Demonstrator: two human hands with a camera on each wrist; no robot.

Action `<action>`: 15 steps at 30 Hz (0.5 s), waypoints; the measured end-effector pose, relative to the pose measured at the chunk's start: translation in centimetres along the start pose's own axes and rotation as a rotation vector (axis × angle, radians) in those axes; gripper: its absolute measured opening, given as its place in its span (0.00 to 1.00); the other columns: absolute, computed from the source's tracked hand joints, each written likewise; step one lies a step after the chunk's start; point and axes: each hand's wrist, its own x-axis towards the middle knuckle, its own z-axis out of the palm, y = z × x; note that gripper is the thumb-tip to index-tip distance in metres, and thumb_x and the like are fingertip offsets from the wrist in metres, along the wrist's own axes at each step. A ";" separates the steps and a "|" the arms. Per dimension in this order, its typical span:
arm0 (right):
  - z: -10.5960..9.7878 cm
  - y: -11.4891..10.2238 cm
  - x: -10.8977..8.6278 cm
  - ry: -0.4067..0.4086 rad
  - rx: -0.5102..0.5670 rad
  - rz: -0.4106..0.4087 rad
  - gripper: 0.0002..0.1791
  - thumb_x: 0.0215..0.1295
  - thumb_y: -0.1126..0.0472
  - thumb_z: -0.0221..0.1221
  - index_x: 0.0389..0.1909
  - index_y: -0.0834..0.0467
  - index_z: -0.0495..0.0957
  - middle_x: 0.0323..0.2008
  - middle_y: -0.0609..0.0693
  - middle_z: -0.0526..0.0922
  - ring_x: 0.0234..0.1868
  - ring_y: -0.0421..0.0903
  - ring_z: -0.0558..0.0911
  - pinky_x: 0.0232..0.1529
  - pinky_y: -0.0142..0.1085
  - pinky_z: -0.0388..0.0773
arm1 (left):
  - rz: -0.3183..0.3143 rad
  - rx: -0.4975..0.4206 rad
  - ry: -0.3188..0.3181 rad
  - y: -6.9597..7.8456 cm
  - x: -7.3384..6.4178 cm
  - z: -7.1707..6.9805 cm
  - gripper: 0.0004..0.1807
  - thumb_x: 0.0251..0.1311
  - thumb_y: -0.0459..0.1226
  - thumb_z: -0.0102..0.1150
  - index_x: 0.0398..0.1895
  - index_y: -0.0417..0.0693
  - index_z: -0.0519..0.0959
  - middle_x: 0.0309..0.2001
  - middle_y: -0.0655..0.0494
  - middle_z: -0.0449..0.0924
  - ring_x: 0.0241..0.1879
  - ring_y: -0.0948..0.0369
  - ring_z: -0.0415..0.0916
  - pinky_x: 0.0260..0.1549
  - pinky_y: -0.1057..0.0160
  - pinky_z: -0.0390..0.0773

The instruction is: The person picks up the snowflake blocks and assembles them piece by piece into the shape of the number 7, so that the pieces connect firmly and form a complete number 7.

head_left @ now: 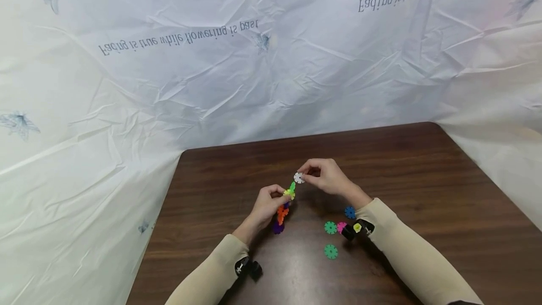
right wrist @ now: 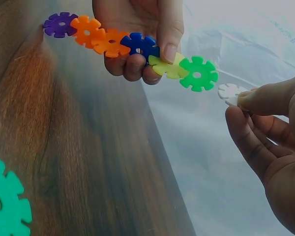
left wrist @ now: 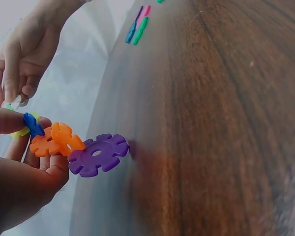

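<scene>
My left hand (head_left: pixel 266 204) holds a chain of notched plastic discs up over the table, pinching it at the yellow disc (right wrist: pixel 163 68). From one end the chain runs through a purple disc (left wrist: pixel 99 156), two orange discs (right wrist: pixel 111 43), a blue disc (right wrist: pixel 140 46) and the yellow one. A bright green disc (right wrist: pixel 198 73) forms its other end. Between the thumb and fingers of my right hand (head_left: pixel 329 179) is a white notched disc (right wrist: pixel 229 92). A small gap separates the white disc from the green one in the right wrist view.
Loose discs lie on the brown wooden table (head_left: pixel 220 168) near my right forearm: a blue disc (head_left: pixel 349 212), a pink disc (head_left: pixel 341 226) and a green disc (head_left: pixel 330 228). Another green disc (head_left: pixel 331 252) is closer to me. A white printed sheet (head_left: pixel 254 84) hangs around the table.
</scene>
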 end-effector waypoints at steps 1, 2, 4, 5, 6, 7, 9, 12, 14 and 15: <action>0.0 0.0 0.0 0.000 0.004 0.003 0.07 0.62 0.65 0.65 0.39 0.53 0.84 0.33 0.45 0.84 0.30 0.37 0.81 0.30 0.32 0.80 | 0.006 -0.002 -0.001 -0.1 0.0 0.0 0.04 0.60 0.27 0.61 0.35 0.30 0.78 0.35 0.38 0.84 0.39 0.41 0.82 0.35 0.61 0.84; 0.1 -0.1 0.0 0.000 0.009 0.007 0.07 0.62 0.65 0.65 0.39 0.53 0.84 0.33 0.45 0.84 0.30 0.37 0.81 0.30 0.32 0.80 | 0.011 -0.004 -0.001 -0.1 0.0 0.0 0.04 0.60 0.27 0.62 0.34 0.32 0.78 0.34 0.42 0.84 0.38 0.42 0.82 0.35 0.61 0.84; 0.2 -0.1 0.0 -0.004 0.027 0.014 0.06 0.63 0.65 0.64 0.40 0.53 0.84 0.33 0.46 0.84 0.30 0.38 0.81 0.30 0.33 0.81 | 0.024 -0.006 -0.004 -0.1 -0.1 0.0 0.03 0.59 0.26 0.62 0.32 0.33 0.78 0.33 0.47 0.84 0.37 0.45 0.83 0.35 0.61 0.84; 0.2 -0.1 0.0 -0.007 0.035 0.015 0.06 0.63 0.65 0.64 0.40 0.53 0.84 0.33 0.46 0.84 0.29 0.38 0.81 0.30 0.33 0.81 | 0.027 -0.007 -0.006 -0.1 -0.1 0.0 0.03 0.58 0.26 0.63 0.31 0.34 0.78 0.32 0.48 0.84 0.37 0.47 0.83 0.35 0.61 0.84; 0.3 -0.1 -0.1 -0.010 0.042 0.012 0.06 0.63 0.64 0.64 0.40 0.53 0.84 0.33 0.46 0.84 0.29 0.39 0.81 0.30 0.33 0.81 | 0.031 -0.006 -0.007 -0.1 -0.2 0.0 0.03 0.57 0.26 0.63 0.30 0.35 0.78 0.32 0.49 0.83 0.36 0.48 0.84 0.35 0.61 0.84; 0.4 -0.1 -0.1 -0.012 0.050 0.008 0.06 0.63 0.64 0.64 0.40 0.53 0.84 0.33 0.47 0.84 0.29 0.39 0.82 0.30 0.34 0.81 | 0.031 -0.005 -0.008 -0.1 -0.2 0.0 0.03 0.57 0.25 0.63 0.29 0.36 0.78 0.32 0.50 0.83 0.37 0.48 0.84 0.35 0.62 0.84; 0.5 -0.1 -0.1 -0.013 0.063 -0.001 0.06 0.64 0.64 0.64 0.41 0.54 0.84 0.33 0.47 0.84 0.29 0.39 0.82 0.30 0.35 0.81 | 0.034 -0.006 -0.008 -0.1 -0.2 0.0 0.04 0.56 0.25 0.63 0.28 0.37 0.78 0.32 0.50 0.83 0.38 0.47 0.84 0.35 0.62 0.83; 0.5 -0.1 0.0 -0.006 0.069 -0.011 0.06 0.64 0.64 0.64 0.41 0.54 0.84 0.33 0.47 0.84 0.29 0.39 0.82 0.29 0.36 0.81 | 0.041 -0.001 -0.007 0.0 -0.2 0.0 0.03 0.56 0.25 0.63 0.28 0.36 0.78 0.32 0.50 0.82 0.40 0.43 0.83 0.35 0.63 0.83; 0.5 -0.2 0.0 -0.007 0.072 -0.009 0.06 0.64 0.64 0.64 0.41 0.54 0.84 0.33 0.47 0.84 0.29 0.38 0.82 0.29 0.36 0.81 | 0.048 0.000 -0.009 0.1 -0.2 0.0 0.03 0.57 0.25 0.63 0.29 0.34 0.78 0.32 0.50 0.82 0.41 0.40 0.82 0.36 0.63 0.83; 0.5 -0.2 0.0 -0.009 0.074 -0.007 0.06 0.64 0.64 0.64 0.41 0.54 0.84 0.33 0.47 0.84 0.29 0.38 0.82 0.29 0.36 0.81 | 0.050 0.001 -0.010 0.1 -0.2 0.0 0.03 0.57 0.25 0.63 0.30 0.33 0.78 0.32 0.50 0.82 0.41 0.39 0.81 0.36 0.63 0.83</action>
